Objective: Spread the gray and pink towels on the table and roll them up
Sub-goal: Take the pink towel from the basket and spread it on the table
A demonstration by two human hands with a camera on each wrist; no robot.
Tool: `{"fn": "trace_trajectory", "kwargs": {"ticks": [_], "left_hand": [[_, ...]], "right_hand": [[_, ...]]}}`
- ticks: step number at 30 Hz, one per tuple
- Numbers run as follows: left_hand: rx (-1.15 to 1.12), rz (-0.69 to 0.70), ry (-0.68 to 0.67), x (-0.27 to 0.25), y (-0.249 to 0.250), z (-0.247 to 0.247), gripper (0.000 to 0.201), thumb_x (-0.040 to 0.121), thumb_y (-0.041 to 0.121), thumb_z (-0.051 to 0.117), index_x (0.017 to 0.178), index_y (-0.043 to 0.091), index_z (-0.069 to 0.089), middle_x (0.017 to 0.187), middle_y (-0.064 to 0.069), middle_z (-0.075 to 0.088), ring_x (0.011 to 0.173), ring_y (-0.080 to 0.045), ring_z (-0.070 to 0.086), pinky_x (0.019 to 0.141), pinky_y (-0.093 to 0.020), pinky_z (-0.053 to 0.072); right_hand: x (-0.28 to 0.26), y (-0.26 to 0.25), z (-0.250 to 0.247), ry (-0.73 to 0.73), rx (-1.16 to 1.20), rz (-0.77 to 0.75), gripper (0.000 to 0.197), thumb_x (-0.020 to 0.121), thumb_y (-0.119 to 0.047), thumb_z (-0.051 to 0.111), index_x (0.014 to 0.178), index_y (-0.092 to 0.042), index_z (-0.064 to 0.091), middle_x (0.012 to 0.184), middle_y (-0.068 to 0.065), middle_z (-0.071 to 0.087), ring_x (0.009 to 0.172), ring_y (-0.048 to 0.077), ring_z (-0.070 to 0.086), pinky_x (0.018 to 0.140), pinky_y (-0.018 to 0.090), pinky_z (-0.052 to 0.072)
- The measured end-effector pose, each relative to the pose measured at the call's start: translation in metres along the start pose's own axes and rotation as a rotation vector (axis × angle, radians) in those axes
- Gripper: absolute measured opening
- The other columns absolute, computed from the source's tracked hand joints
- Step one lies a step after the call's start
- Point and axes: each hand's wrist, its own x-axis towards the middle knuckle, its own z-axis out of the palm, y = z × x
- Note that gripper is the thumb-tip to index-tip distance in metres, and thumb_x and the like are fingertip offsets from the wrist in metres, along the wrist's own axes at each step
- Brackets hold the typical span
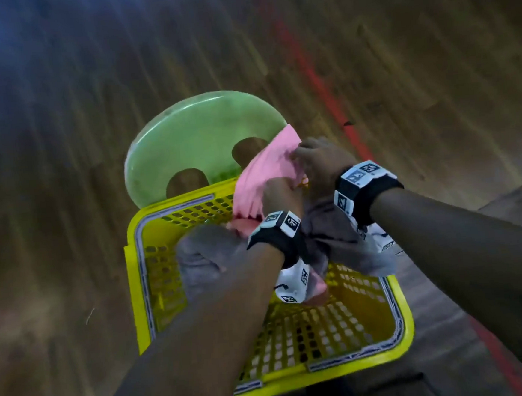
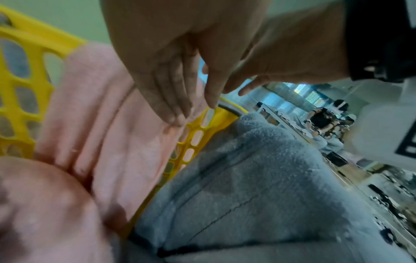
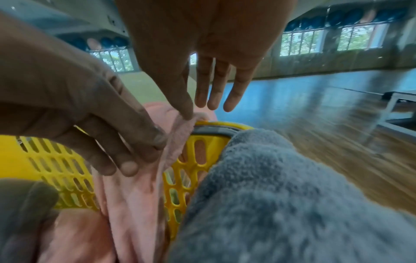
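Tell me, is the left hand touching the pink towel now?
Touching. In the right wrist view the left hand pinches a fold of the pink towel just above the yellow basket; its fingertips press into the cloth.

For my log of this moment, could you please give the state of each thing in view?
pink towel: bunched, draped over the basket rim, pinched by both hands.
gray towel: crumpled, hanging over the rim.
yellow basket: upright.
left hand: pinching pink towel.
right hand: pinching pink towel.
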Motion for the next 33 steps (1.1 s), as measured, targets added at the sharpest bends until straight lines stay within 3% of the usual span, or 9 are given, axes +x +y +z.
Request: {"fn": "trace_trajectory", "kwargs": {"ticks": [6, 10, 12, 15, 19, 24, 27, 30, 33], "left_hand": [[-0.029, -0.107, 0.108, 0.011, 0.008, 0.022, 0.019, 0.083, 0.021, 0.060, 0.073, 0.007, 0.069, 0.065, -0.004, 0.055, 0.063, -0.026, 0.052, 0.054, -0.024, 0.027], [-0.204, -0.033, 0.236, -0.007, 0.014, 0.025, 0.018, 0.079, 0.003, 0.057, 0.065, 0.008, 0.048, 0.067, -0.012, 0.052, 0.067, -0.022, 0.041, 0.052, -0.027, 0.016], [-0.306, -0.042, 0.272, -0.020, 0.023, 0.017, 0.020, 0.085, 0.006, 0.057, 0.071, 0.010, 0.043, 0.067, -0.008, 0.050, 0.069, -0.023, 0.042, 0.057, -0.026, 0.018], [-0.359, -0.031, 0.232, -0.026, 0.051, -0.015, 0.014, 0.093, 0.016, 0.049, 0.080, 0.013, 0.043, 0.079, -0.014, 0.058, 0.076, -0.030, 0.052, 0.062, -0.036, 0.032], [-0.376, 0.194, 0.242, -0.021, 0.117, -0.081, 0.011, 0.092, 0.013, 0.047, 0.082, 0.014, 0.043, 0.077, -0.012, 0.053, 0.073, -0.027, 0.048, 0.062, -0.035, 0.030], [-0.310, 0.448, 0.209, -0.043, 0.199, -0.149, 0.008, 0.092, 0.015, 0.047, 0.085, 0.012, 0.046, 0.078, -0.010, 0.055, 0.070, -0.025, 0.046, 0.061, -0.032, 0.031], [-0.302, 0.648, 0.178, -0.075, 0.256, -0.184, 0.007, 0.090, 0.016, 0.045, 0.086, 0.010, 0.048, 0.079, -0.006, 0.054, 0.071, -0.023, 0.045, 0.061, -0.030, 0.029], [-0.287, 0.886, 0.146, -0.120, 0.317, -0.218, 0.006, 0.089, 0.018, 0.046, 0.083, 0.016, 0.044, 0.076, -0.002, 0.051, 0.075, -0.028, 0.049, 0.066, -0.036, 0.036], [-0.260, 1.122, 0.106, -0.179, 0.368, -0.244, 0.007, 0.088, 0.022, 0.048, 0.084, 0.019, 0.043, 0.074, 0.000, 0.050, 0.080, -0.032, 0.054, 0.065, -0.037, 0.036]], "right_hand": [[0.023, 0.013, 0.002, -0.018, -0.061, -0.159, 0.022, 0.077, -0.013, 0.067, 0.099, -0.016, 0.062, 0.111, 0.006, 0.058, 0.102, 0.029, 0.048, 0.079, 0.033, 0.040], [0.019, 0.024, 0.002, 0.069, 0.020, -0.192, 0.012, 0.079, -0.011, 0.065, 0.091, -0.013, 0.064, 0.112, 0.006, 0.060, 0.106, 0.031, 0.047, 0.084, 0.043, 0.044], [0.011, 0.024, -0.007, 0.075, 0.118, -0.170, 0.012, 0.081, -0.010, 0.065, 0.093, -0.009, 0.064, 0.106, 0.008, 0.061, 0.104, 0.029, 0.050, 0.083, 0.033, 0.040], [-0.005, 0.016, -0.039, 0.169, 0.334, -0.070, 0.009, 0.082, -0.008, 0.065, 0.091, -0.007, 0.063, 0.087, 0.005, 0.061, 0.086, 0.025, 0.057, 0.068, 0.022, 0.031], [-0.028, -0.005, -0.110, 0.446, 0.511, 0.057, 0.008, 0.086, -0.008, 0.058, 0.094, -0.007, 0.058, 0.081, 0.003, 0.057, 0.077, 0.019, 0.052, 0.063, 0.023, 0.030], [-0.086, -0.030, -0.208, 0.676, 0.516, 0.104, 0.005, 0.091, -0.014, 0.053, 0.096, -0.014, 0.051, 0.078, 0.000, 0.055, 0.076, 0.020, 0.051, 0.065, 0.025, 0.033], [-0.138, -0.039, -0.259, 0.862, 0.458, 0.142, 0.004, 0.090, -0.019, 0.054, 0.092, -0.020, 0.051, 0.080, 0.000, 0.056, 0.078, 0.022, 0.052, 0.067, 0.028, 0.036], [-0.204, -0.055, -0.308, 1.058, 0.384, 0.186, 0.009, 0.092, -0.020, 0.052, 0.098, -0.013, 0.052, 0.086, 0.002, 0.055, 0.082, 0.021, 0.052, 0.072, 0.031, 0.039], [-0.276, -0.074, -0.342, 1.254, 0.328, 0.225, 0.006, 0.093, -0.020, 0.051, 0.095, -0.016, 0.048, 0.080, -0.001, 0.051, 0.078, 0.017, 0.047, 0.069, 0.028, 0.035]]}}
